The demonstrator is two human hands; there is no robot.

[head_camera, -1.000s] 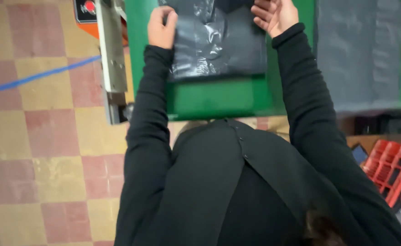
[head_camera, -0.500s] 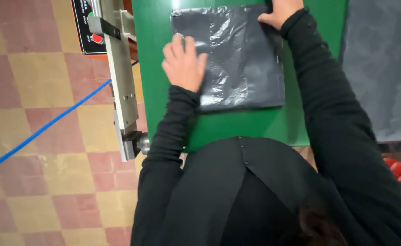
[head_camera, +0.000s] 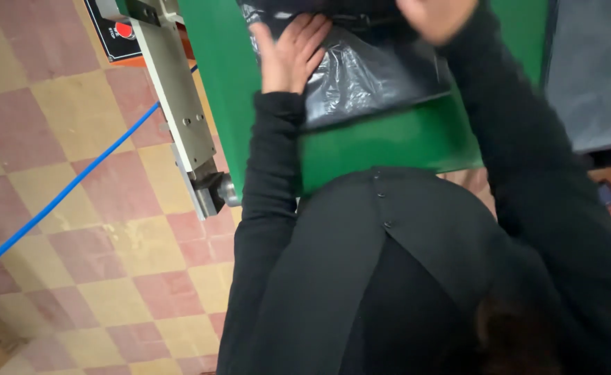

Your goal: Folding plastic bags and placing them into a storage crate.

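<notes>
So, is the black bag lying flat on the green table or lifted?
Mostly flat. The bag lies spread on the table, the left hand pressing it; its top edge is cut off, so cannot tell there.

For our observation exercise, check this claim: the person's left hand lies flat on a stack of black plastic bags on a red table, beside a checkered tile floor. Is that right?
One detail is wrong: the table is green, not red. The head view shows the left hand flat on the black plastic bags on that green surface, with the checkered tile floor beside it.
</notes>
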